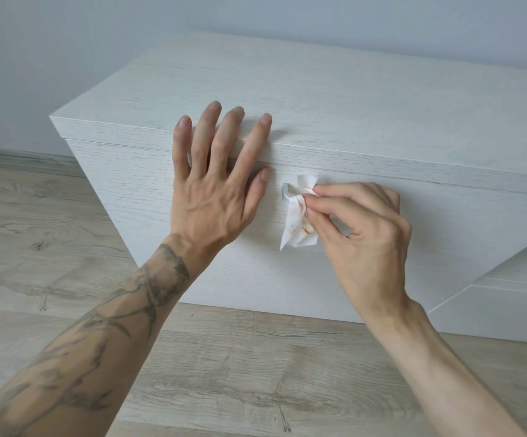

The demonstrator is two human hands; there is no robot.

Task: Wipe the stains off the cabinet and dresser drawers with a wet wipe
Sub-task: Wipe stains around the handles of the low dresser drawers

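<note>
Two-handed: L fingers point(206, 134) spread on dresser point(382, 99), wet wipe point(295, 222) pinched btw R fingers point(344, 191)

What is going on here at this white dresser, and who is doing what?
A person is cleaning a white dresser. The right hand pinches a crumpled wet wipe, which bears orange-brown marks, against the metal drawer handle. The left hand lies open with fingers spread over the dresser's top front edge, seemingly bracing it. No stain shows on the bare front of the drawer.
</note>
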